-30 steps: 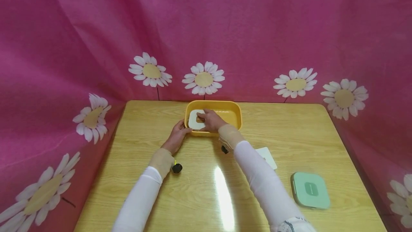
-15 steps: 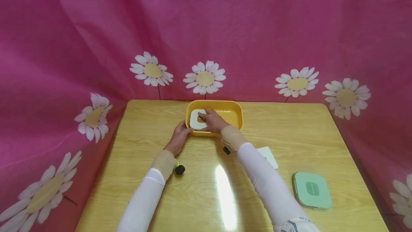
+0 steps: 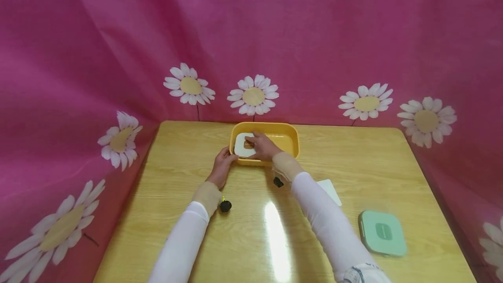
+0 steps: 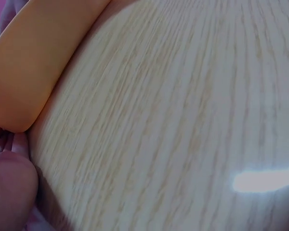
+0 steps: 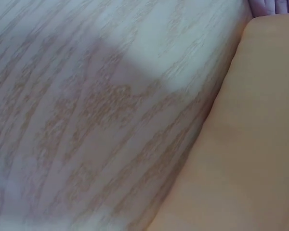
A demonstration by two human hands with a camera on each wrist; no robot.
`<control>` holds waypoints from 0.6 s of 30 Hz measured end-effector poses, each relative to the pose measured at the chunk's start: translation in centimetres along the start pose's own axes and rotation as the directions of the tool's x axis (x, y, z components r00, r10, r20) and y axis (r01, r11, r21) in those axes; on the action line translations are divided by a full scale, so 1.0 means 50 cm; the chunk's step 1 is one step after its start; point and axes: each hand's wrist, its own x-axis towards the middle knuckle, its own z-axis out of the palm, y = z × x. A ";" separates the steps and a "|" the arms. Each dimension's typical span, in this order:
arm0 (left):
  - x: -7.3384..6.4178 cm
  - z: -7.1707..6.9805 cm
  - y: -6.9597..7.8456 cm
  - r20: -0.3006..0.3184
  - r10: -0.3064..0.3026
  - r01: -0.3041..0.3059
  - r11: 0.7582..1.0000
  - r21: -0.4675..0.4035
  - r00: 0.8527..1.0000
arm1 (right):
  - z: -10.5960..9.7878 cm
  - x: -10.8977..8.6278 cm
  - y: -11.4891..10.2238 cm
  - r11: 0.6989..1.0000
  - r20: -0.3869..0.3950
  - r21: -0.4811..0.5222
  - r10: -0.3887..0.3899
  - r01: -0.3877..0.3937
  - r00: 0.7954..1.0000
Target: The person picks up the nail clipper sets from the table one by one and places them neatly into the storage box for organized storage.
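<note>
A yellow rectangular container (image 3: 288,132) stands at the table's far edge. My left hand (image 3: 221,168) grips its near left corner, thumb at the rim and fingers around the outer side. Inside its left end lies a white square piece with rounded corners (image 3: 239,145) and a brownish square centre. Reaching in over the front wall, my right hand (image 3: 265,147) holds this piece by its right part, a finger at the centre and the thumb by the near edge. The container's outer wall (image 4: 33,57) fills the upper left of the left wrist view, beside part of the left hand (image 4: 9,187).
On the wooden table (image 3: 251,239), a second white flat piece (image 3: 331,191) lies partly behind my right forearm. A mint green square box with rounded corners (image 3: 383,232) sits at the near right. Pink cloth with daisies (image 3: 306,34) hangs behind and beside the table.
The head view has shifted slightly, so everything sits a little further right. Both hands keep their places on the container and the white piece.
</note>
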 end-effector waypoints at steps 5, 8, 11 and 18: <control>0.003 0.004 0.000 -0.032 -0.017 0.017 1.000 -0.001 0.999 | -0.005 -0.003 0.004 0.998 -0.008 0.056 0.011 -0.010 1.000; 0.004 0.006 -0.002 -0.040 -0.007 0.007 1.000 0.003 0.999 | -0.013 -0.007 0.005 0.997 -0.014 0.074 0.035 -0.034 0.999; 0.003 0.008 -0.002 -0.036 0.001 -0.001 1.000 0.000 0.999 | -0.026 -0.013 0.003 0.995 -0.026 0.085 0.048 -0.046 0.999; 0.006 0.011 0.002 -0.044 -0.029 0.023 0.992 -0.125 0.999 | -0.050 -0.049 -0.008 0.997 -0.108 0.082 0.006 0.003 0.994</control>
